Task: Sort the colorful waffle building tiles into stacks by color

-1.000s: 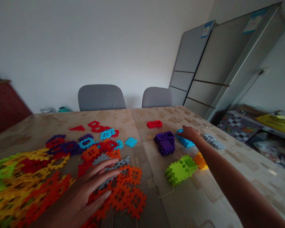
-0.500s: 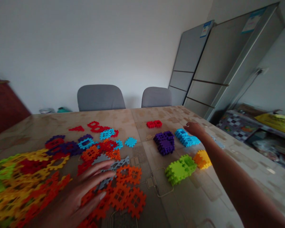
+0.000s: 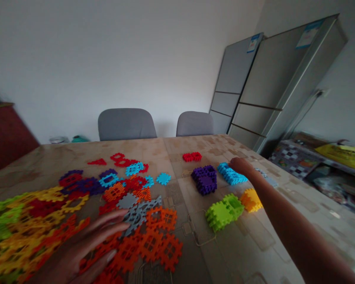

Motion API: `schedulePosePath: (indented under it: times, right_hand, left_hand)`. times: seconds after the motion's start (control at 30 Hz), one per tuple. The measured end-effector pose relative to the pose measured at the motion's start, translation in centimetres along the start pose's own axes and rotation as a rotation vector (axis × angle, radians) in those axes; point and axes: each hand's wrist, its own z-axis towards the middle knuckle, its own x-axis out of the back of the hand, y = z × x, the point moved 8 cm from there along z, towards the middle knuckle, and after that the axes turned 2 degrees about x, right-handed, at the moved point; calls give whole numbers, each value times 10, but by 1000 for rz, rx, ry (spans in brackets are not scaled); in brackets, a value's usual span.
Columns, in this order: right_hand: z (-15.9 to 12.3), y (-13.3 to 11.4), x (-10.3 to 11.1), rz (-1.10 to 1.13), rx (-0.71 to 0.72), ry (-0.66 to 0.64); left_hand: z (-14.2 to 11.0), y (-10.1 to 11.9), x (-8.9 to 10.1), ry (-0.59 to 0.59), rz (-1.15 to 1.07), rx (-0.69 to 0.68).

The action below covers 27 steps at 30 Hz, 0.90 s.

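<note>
Right hand far out over the surface, resting on the far end of the blue block; fingers curled over it, but hard to tell if really gripping. Blue block sitting flat on the surface, just beside the purple block on its left. Closer in, under the long right arm: a green block touching a small orange-yellow block. Past the hand, a few flat gray pieces, partly hidden by the wrist. Further back, a small red block alone. Left hand low and near, open and flat, fingers spread, lying on the orange flat pieces with fingertips close to some gray star-shaped pieces. Blurry there, so not clear if anything is pinched. All around the left hand, a big messy pile of flat pieces: yellow ones, green ones, red ones, purple ones and light blue ones. Behind the surface, two gray chairs pushed in, and a tall silver fridge on the right side by the wall. Nothing between the right hand and the blue block.
</note>
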Motion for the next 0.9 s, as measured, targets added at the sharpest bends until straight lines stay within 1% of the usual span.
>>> schedulePosePath:
  times: [0.13,0.3,0.43,0.63,0.77,0.9]
  right_hand:
    - [-1,-4,4,-6,-64,-19]
    - [1,-25,6,-11,-69,-50]
    - [1,-36,4,-41,-110,-100]
    - [-1,-36,4,-80,-150,-126]
    - [-5,-35,6,-93,-159,-115]
    - [-9,-38,10,-101,-165,-103]
  left_hand:
    - [-2,2,-1,-18,4,-1]
    - [0,5,3,30,-23,22]
    - [1,9,4,25,2,11]
    - [0,7,6,49,-41,57]
    - [1,6,3,20,-25,25]
    - [2,7,4,29,-23,12]
